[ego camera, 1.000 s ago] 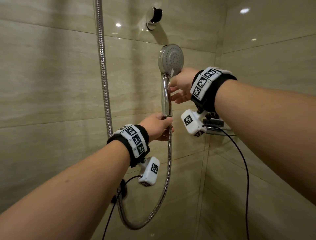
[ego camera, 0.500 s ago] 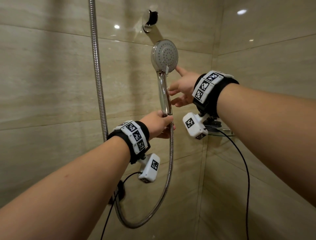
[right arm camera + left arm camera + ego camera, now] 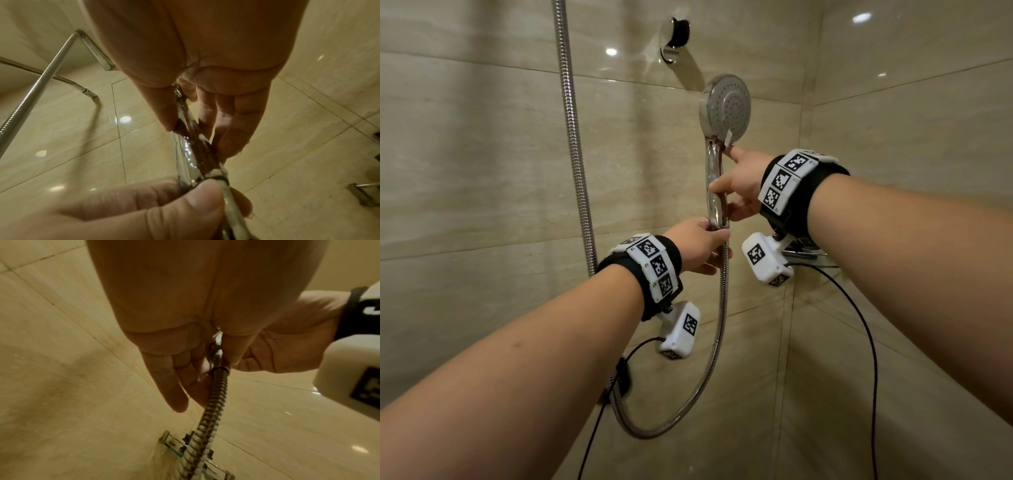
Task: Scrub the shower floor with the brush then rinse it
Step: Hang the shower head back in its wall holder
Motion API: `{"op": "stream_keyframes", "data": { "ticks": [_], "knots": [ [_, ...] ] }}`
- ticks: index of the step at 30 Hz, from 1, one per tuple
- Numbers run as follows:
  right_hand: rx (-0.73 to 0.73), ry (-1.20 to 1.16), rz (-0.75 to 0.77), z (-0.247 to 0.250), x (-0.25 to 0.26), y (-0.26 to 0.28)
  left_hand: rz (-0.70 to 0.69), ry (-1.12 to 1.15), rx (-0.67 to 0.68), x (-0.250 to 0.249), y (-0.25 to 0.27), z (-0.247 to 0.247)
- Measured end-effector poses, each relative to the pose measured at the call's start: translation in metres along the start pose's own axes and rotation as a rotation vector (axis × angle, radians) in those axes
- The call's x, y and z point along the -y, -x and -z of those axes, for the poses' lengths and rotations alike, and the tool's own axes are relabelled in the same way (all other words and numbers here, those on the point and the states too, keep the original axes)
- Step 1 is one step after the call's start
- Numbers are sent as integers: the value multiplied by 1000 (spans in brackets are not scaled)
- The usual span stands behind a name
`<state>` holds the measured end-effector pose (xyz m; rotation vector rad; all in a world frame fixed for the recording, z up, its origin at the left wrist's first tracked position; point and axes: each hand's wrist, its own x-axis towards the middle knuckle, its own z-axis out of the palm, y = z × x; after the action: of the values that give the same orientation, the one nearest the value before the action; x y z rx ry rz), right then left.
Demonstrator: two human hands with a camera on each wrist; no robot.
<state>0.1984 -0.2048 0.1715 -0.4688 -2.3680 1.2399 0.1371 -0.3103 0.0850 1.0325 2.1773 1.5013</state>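
A chrome shower head (image 3: 725, 106) is held up off its wall bracket (image 3: 676, 37), spray face towards me. My left hand (image 3: 698, 245) grips the bottom end of its handle (image 3: 715, 185), where the metal hose (image 3: 709, 342) joins. My right hand (image 3: 739, 185) pinches the handle higher up between thumb and fingers. Its index finger stretches up to a small white tab (image 3: 729, 137) under the spray face. The wrist views show the same grips: left hand (image 3: 185, 369) above the hose (image 3: 213, 402), right hand (image 3: 205, 113) on the wet handle (image 3: 191, 154). The brush and the shower floor are not in view.
Glossy beige tiled walls meet in a corner at the right. A second run of metal hose (image 3: 573, 137) hangs down the left wall. A glass corner shelf (image 3: 822, 262) sits behind my right wrist. Camera cables (image 3: 866, 342) hang from both wrists.
My right index finger has stretched out and now touches the white tab under the spray face. The spray face has turned a little more towards me. My left hand keeps its grip.
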Motion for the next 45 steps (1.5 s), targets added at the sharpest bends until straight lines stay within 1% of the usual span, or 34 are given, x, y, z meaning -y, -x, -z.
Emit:
{"op": "stream_keyframes", "data": {
  "ticks": [3,7,11,18,32,39,45],
  "knots": [
    [-3,10,-2,0,0,0,12,-20,-7,-1,1,-2],
    [-10,25,-5,1,1,1,24,19,-19,-2,1,-3],
    [-15,44,-13,3,0,4,37,126,11,0,3,-6],
    [-17,47,-22,1,-4,7,49,134,44,-1,7,-8],
    [-24,71,-11,-3,0,5,30,135,48,3,7,-3],
    [-22,42,-20,-5,5,4,-11,152,9,3,3,0],
    [-32,88,-9,-6,10,1,-30,175,3,0,-1,6]
  ]
}}
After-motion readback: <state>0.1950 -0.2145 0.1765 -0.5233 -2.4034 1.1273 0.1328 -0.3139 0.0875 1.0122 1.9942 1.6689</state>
